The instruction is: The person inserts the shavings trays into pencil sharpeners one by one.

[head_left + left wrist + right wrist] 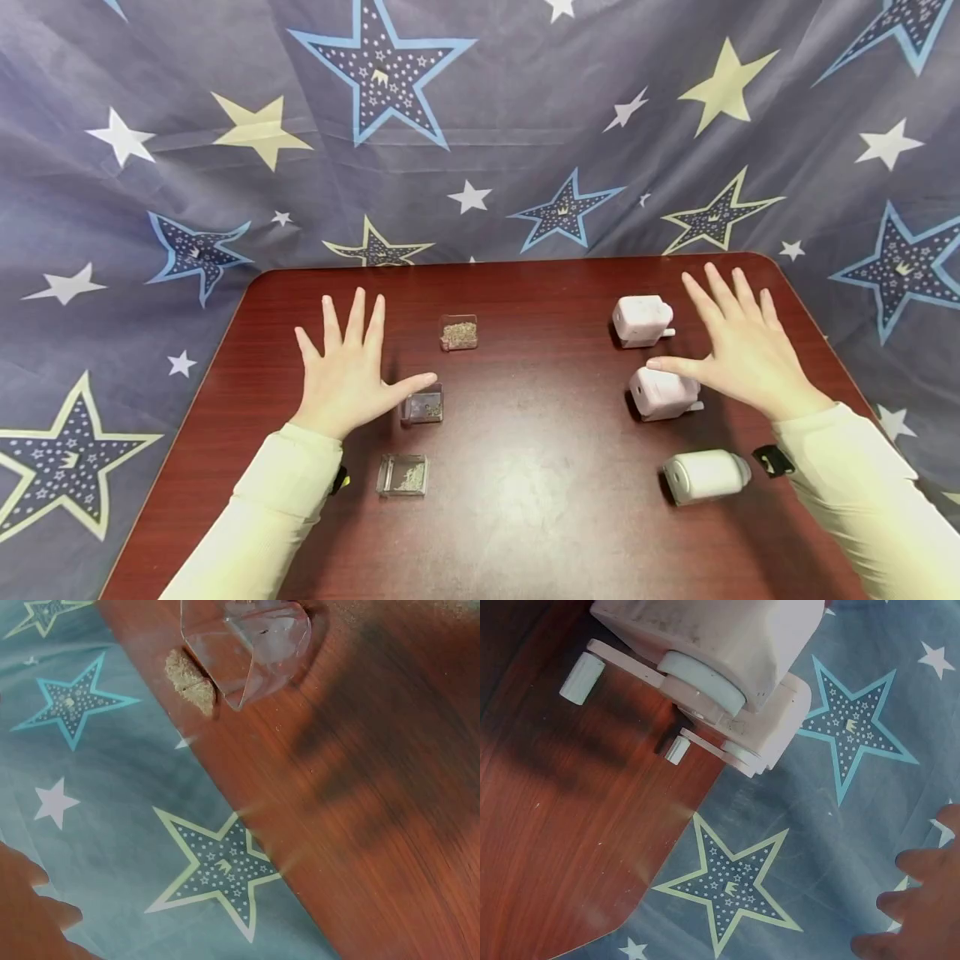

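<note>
My left hand (345, 375) is held over the table with fingers spread, its thumb overlapping a clear plastic shavings drawer (423, 408) in the head view. Another clear drawer (403, 477), with pale shavings, sits nearer me, and a third (459, 333), full of brown shavings, lies farther back. Fingers spread too, my right hand (746, 350) hovers at the right, its thumb overlapping a pink crank pencil sharpener (663, 395). A second pink sharpener (642, 322) stands behind that one. Nearer me is a cream-white sharpener (705, 477). Neither hand holds anything.
Everything stands on a dark red wooden table (525, 417) with rounded far corners. A grey-blue star-patterned cloth (510, 150) hangs behind and around it. Crank handles (582, 678) stick out from the pink sharpeners.
</note>
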Available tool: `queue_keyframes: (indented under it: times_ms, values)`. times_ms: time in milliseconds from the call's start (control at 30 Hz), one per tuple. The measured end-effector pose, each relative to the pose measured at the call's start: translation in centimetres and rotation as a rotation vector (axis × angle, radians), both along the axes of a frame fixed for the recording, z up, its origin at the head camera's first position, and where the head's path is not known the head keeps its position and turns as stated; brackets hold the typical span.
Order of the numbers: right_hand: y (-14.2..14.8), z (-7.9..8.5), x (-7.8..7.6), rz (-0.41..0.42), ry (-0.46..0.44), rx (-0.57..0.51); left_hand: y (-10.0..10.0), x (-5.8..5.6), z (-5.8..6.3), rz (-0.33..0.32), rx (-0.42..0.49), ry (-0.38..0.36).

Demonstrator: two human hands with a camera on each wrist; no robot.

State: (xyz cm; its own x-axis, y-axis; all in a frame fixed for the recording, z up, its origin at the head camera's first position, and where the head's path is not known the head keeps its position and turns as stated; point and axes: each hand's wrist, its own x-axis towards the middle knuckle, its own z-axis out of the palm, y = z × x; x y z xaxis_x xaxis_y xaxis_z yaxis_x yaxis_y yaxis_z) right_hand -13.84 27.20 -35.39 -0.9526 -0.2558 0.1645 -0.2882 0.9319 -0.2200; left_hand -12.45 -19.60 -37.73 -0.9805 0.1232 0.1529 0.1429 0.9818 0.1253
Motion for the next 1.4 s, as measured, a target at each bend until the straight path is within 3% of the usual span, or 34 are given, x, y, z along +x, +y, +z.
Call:
queue_keyframes:
  times_ms: [267,467,833,1167,1400]
  values:
    - [-0.4,0.0,1.3,0.040,0.067,0.002,0.3,1.5,-0.2,-0.047,-0.002,0.066]
    - [-0.7,-0.2,2.4,0.078,0.082,0.001,0.0,2.8,-0.6,-0.065,-0.003,0.071]
    - [-0.2,-1.5,4.2,0.090,0.103,-0.006,-0.1,4.8,-2.1,-0.101,-0.014,0.121]
    - [-0.1,-3.0,5.8,0.129,0.124,-0.032,-0.3,7.0,-4.0,-0.152,-0.026,0.097]
    - [-0.3,-3.9,6.8,0.135,0.136,-0.053,0.2,8.0,-5.1,-0.166,0.029,0.052]
